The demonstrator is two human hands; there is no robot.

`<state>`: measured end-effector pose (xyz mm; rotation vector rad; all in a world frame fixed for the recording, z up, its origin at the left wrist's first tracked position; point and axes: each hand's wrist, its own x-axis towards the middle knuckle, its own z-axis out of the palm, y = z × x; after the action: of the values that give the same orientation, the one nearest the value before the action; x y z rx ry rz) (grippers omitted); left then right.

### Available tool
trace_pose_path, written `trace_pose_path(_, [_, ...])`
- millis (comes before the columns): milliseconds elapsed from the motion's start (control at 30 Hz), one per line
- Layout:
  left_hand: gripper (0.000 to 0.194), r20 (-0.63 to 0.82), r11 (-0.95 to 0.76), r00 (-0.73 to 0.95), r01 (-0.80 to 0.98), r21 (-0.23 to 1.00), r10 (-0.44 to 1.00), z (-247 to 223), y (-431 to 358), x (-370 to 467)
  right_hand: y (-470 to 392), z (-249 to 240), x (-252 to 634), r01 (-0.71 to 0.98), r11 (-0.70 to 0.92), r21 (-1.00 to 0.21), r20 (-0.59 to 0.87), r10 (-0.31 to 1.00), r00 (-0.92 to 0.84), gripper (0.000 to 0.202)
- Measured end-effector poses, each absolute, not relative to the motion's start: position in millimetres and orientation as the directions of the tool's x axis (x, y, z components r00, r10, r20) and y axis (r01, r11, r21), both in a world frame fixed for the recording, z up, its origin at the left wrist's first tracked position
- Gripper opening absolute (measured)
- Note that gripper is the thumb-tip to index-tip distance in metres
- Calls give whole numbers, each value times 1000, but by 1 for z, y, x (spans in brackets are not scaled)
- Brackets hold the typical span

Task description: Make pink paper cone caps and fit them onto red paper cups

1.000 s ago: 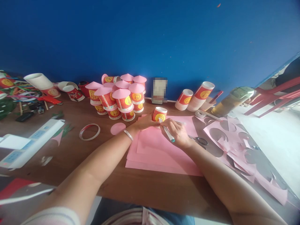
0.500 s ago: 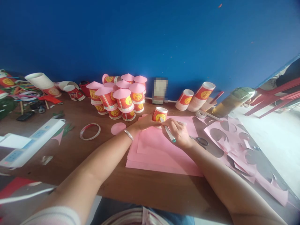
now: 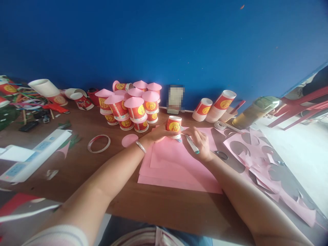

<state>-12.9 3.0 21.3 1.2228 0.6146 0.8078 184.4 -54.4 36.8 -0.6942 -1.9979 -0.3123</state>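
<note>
A red paper cup (image 3: 174,125) with a yellow emblem and white rim is in my left hand (image 3: 159,134), whose fingers wrap its left side and base. My right hand (image 3: 198,141) grips a white marker pen (image 3: 191,144) with a teal end, close to the cup's right side. The pen's tip by the cup is too small to make out clearly. Beneath both hands lie stacked pink paper sheets (image 3: 176,171). Scissors (image 3: 221,155) rest partly hidden behind my right wrist, their dark handle showing.
Several red cups with pink cone tops (image 3: 134,102) stand stacked at the back left. Nested cups (image 3: 220,106) and a bottle (image 3: 252,111) stand back right. Pink offcuts (image 3: 266,171) cover the right side; a tape roll (image 3: 98,143) and power strip (image 3: 38,153) lie left.
The cup has turned and tilted slightly in my left hand. My right hand has drawn the pen a little to the right, off the cup's front.
</note>
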Motion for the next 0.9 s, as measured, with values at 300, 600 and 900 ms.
trace_pose_path(300, [54,16,173,591,-261,950,806,21,1,-13,-42,18,200,682,705,-195,780,533,-328,20])
trace_pose_path(600, [51,78,223,622,-392,892,779,14,5,-13,-33,1,202,743,608,-279,681,671,-293,25])
trace_pose_path(900, [48,159,155,609,-430,890,777,9,5,-11,-38,4,197,736,640,-220,717,618,-324,24])
